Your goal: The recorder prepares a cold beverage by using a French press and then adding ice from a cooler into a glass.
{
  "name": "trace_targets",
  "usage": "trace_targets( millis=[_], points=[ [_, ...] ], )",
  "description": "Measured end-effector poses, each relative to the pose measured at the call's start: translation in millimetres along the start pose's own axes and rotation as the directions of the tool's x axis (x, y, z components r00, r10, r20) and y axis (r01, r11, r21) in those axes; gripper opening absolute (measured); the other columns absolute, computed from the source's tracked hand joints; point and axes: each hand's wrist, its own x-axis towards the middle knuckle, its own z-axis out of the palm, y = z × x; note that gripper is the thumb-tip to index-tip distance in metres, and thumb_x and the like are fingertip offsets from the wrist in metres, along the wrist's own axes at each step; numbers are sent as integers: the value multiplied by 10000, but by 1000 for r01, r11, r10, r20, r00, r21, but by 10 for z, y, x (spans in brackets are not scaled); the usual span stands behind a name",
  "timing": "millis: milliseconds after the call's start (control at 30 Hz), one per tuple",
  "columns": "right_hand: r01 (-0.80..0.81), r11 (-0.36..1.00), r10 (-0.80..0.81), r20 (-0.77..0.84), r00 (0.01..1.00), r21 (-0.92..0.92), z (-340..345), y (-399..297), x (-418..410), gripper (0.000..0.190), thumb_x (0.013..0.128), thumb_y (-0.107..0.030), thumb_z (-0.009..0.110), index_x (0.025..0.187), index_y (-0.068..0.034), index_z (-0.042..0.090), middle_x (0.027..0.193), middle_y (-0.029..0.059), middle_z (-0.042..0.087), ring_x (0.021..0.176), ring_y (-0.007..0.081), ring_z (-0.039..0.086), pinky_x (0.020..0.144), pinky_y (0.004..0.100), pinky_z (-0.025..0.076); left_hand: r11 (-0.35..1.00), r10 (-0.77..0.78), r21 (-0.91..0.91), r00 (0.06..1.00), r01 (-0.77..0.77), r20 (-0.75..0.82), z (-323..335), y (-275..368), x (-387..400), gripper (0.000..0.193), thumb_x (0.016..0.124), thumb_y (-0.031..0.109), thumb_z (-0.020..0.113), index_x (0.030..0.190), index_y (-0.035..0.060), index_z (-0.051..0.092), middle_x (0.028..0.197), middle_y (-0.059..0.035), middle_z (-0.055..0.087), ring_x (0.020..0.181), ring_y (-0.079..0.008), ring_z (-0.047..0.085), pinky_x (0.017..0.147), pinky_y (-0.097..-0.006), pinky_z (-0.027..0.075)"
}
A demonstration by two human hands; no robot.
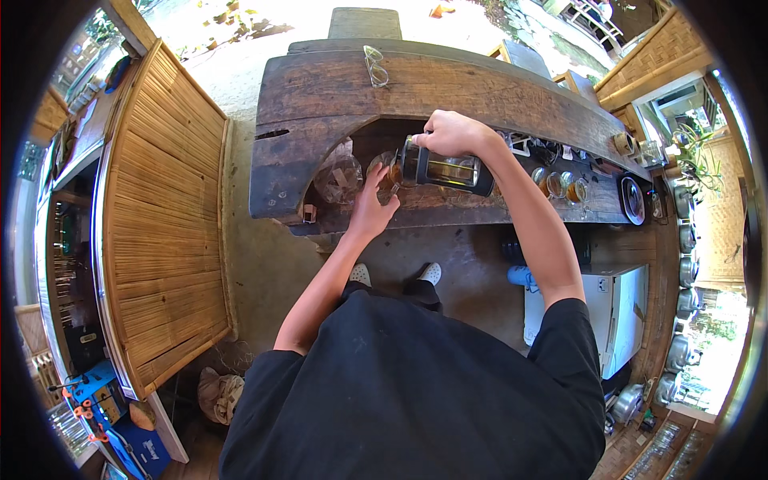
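Note:
My right hand grips the handle of a French press with a glass body and dark frame. The press is tipped almost onto its side, its lid end pointing left. Just below that end, my left hand has its thumb and fingers around a clear glass cup, partly hidden by the fingers. Brown liquid shows at the cup and lid; I cannot make out a stream. Left of this hand lies a clear, crinkled plastic bag. Several glass cups with amber-brown liquid stand on the lower shelf to the right.
A thick wooden counter overhangs the lower wooden shelf. Eyeglasses rest on the counter. A dark oval tray sits at the shelf's right end. A bamboo-slat panel stands left; a white cabinet is right.

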Motion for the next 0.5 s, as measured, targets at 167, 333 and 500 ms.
trace_targets(
  millis=[167, 333, 500],
  points=[
    [-57, 998, 57, 72, 996, -2, 3, -36, -7, 502, 901, -428, 586, 1025, 41, 712, 1039, 246, 694, 986, 375, 665, 887, 433, 512, 1000, 7, 21, 1000, -7, 3, 0, -17, -2, 770, 835, 101, 678, 1487, 20, 276, 1429, -144, 521, 1288, -287, 523, 1061, -396, 423],
    [-58, 998, 58, 58, 997, 5, 10, -52, -33, 498, 899, -419, 584, 1006, 50, 712, 1014, 253, 695, 963, 377, 670, 875, 432, 516, 1000, 3, 21, 1000, -3, 6, -8, 12, 2, 760, 835, 94, 676, 1484, 27, 285, 1421, -148, 528, 1299, -287, 516, 1055, -391, 423],
    [-55, 998, 53, 38, 998, 43, 74, 9, -34, 498, 904, -407, 578, 1004, 63, 709, 1011, 260, 695, 969, 380, 673, 878, 426, 517, 1000, 4, 13, 1000, -4, 13, -12, 15, 10, 760, 838, 95, 675, 1484, 21, 283, 1422, -153, 526, 1303, -267, 512, 1055, -393, 417]
  ],
)
